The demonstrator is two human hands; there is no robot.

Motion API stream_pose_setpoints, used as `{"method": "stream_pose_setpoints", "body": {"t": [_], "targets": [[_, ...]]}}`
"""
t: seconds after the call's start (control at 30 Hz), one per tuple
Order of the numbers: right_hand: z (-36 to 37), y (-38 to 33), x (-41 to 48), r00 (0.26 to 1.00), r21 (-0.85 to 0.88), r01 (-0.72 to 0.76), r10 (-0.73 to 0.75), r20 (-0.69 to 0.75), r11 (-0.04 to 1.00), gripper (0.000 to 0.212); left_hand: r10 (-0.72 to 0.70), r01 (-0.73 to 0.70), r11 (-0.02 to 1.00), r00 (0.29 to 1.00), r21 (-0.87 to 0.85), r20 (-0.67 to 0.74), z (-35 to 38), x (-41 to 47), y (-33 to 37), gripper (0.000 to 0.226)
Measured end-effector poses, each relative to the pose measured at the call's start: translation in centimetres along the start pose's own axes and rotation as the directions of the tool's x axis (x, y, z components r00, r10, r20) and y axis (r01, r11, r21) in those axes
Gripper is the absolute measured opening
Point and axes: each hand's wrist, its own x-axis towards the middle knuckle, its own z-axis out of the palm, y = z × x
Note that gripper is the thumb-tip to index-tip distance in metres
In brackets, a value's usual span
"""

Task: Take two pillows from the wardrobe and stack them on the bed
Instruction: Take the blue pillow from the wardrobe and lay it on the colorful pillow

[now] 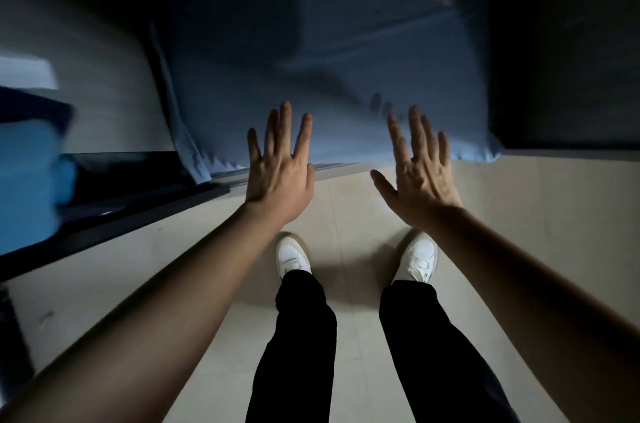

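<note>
The bed [332, 76] fills the upper middle, covered in a blue sheet that hangs down to the floor; it is dim and blurred. My left hand [280, 159] and my right hand [419, 169] are stretched out side by side in front of the bed's near edge, palms down, fingers spread, holding nothing. A bright blue soft shape [29, 180] sits at the far left edge, blurred; I cannot tell whether it is a pillow. A darker rounded shape [242, 17] lies on the bed, too blurred to identify. The wardrobe is not in view.
A pale tiled floor [519, 214] runs under me, with my white shoes [292, 256] and black trousers below the hands. A dark low ledge or frame [138, 200] runs along the left. A pale wall or panel [86, 76] stands at upper left.
</note>
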Motion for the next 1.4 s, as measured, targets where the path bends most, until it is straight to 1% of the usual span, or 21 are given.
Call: {"method": "stream_pose_setpoints", "body": {"t": [0.1, 0.2, 0.3, 0.37, 0.47, 0.5, 0.57, 0.63, 0.67, 0.73, 0.8, 0.87, 1.0, 1.1, 1.17, 1.27, 1.33, 1.4], "targets": [[5.4, 0.7, 1.7, 1.0, -0.035, 0.01, -0.009, 0.029, 0.999, 0.092, -0.006, 0.004, 1.0, 0.998, 0.023, 0.059, 5.6, 2.3, -0.5, 0.088], [9.2, 1.7, 4.0, 0.999, -0.085, 0.022, -0.02, 0.034, 0.996, 0.1, -0.017, 0.013, 0.999, 0.997, 0.05, 0.079, 9.9, 4.7, -1.0, 0.1], [11.6, 3.0, 6.7, 0.999, -0.133, 0.042, -0.046, -0.023, 0.99, 0.112, -0.017, 0.01, 0.996, 0.997, 0.088, 0.081, 13.0, 7.1, -1.8, 0.113], [13.0, 4.0, 8.3, 0.996, -0.175, 0.055, -0.066, -0.058, 0.983, 0.116, -0.015, 0.008, 0.994, 0.998, 0.106, 0.062, 14.8, 8.4, -2.1, 0.116], [15.2, 4.4, 9.5, 0.996, -0.221, 0.039, -0.057, -0.074, 0.974, 0.115, -0.021, 0.015, 0.993, 0.998, 0.12, 0.053, 17.3, 9.6, -2.3, 0.116], [15.7, 4.3, 9.6, 0.996, -0.225, 0.028, -0.046, -0.073, 0.974, 0.114, -0.026, 0.021, 0.993, 0.999, 0.118, 0.046, 17.8, 9.8, -2.2, 0.112], [16.1, 4.1, 9.7, 0.998, -0.217, 0.007, -0.022, -0.065, 0.976, 0.108, -0.038, 0.036, 0.995, 0.999, 0.098, 0.019, 18.2, 9.9, -2.0, 0.091], [15.5, 3.8, 9.6, 0.997, -0.207, -0.01, -0.006, -0.08, 0.978, 0.096, -0.055, 0.054, 0.997, 0.998, 0.063, 0.014, 17.7, 10.0, -1.7, 0.068], [15.0, 3.7, 9.5, 0.996, -0.21, -0.013, -0.006, -0.088, 0.978, 0.091, -0.065, 0.064, 0.997, 0.997, 0.05, 0.033, 17.3, 10.1, -1.6, 0.062], [13.4, 3.4, 9.4, 0.997, -0.217, -0.01, -0.006, -0.073, 0.976, 0.087, -0.076, 0.073, 0.997, 0.993, 0.033, 0.088, 15.8, 10.4, -1.4, 0.058], [11.4, 2.9, 9.6, 1.0, -0.217, -0.012, 0.01, -0.01, 0.976, 0.088, -0.081, 0.08, 0.997, 0.989, 0.014, 0.125, 13.8, 10.7, -1.4, 0.056], [9.1, 2.2, 9.8, 0.999, -0.2, -0.019, 0.026, 0.033, 0.98, 0.088, -0.072, 0.073, 0.997, 0.988, 0.001, 0.138, 11.2, 10.6, -1.7, 0.059], [3.9, 0.7, 8.8, 0.996, -0.117, -0.022, 0.032, 0.088, 0.993, 0.09, -0.022, 0.012, 0.999, 0.981, 0.052, 0.195, 6.5, 8.6, -2.6, 0.093], [0.3, -0.1, 6.9, 0.992, 0.004, -0.033, 0.033, 0.124, 0.999, 0.086, -0.011, -0.009, 0.995, 0.981, 0.099, 0.194, 4.6, 5.2, -2.7, 0.103], [-1.7, -0.1, 5.2, 0.984, 0.04, -0.06, 0.053, 0.172, 0.997, 0.084, 0.003, -0.021, 0.992, 0.99, 0.127, 0.144, 4.1, 2.6, -2.3, 0.105], [-3.3, 0.5, 2.2, 0.954, 0.006, -0.07, 0.065, 0.291, 0.998, 0.079, 0.017, -0.032, 0.988, 0.995, 0.154, 0.094, 3.9, -0.2, -1.1, 0.109], [-3.6, 0.9, 0.2, 0.935, 0.009, -0.098, 0.089, 0.343, 0.995, 0.076, 0.011, -0.025, 0.988, 0.996, 0.153, 0.09, 3.7, -1.4, -0.1, 0.101], [-3.9, 1.0, -1.8, 0.93, 0.024, -0.13, 0.114, 0.349, 0.991, 0.073, 0.021, -0.038, 0.99, 0.992, 0.136, 0.122, 2.9, -2.3, 0.7, 0.09]]}}
